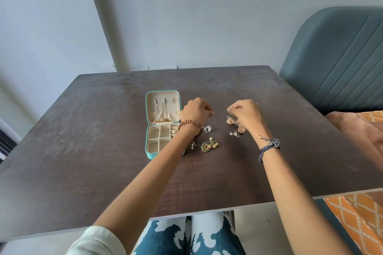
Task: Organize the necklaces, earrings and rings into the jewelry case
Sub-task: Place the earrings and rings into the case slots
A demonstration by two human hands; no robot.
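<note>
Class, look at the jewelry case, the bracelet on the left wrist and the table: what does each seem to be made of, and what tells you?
Jewelry case: teal shell, probably faux leather, with a cream velvety-looking lining. Bracelet: round brown beads with a matte look, likely wood. Table: dark brown top with faint grain streaks, probably wood laminate; the material under the surface cannot be told.

An open teal square jewelry case with a cream lining lies on the dark brown wooden table, gold chains hanging in its lid. The left hand, fingers curled, hovers just right of the case. Gold dome-shaped earrings lie under the right hand's curled fingers, and green-and-gold round earrings lie nearer the person.
</note>
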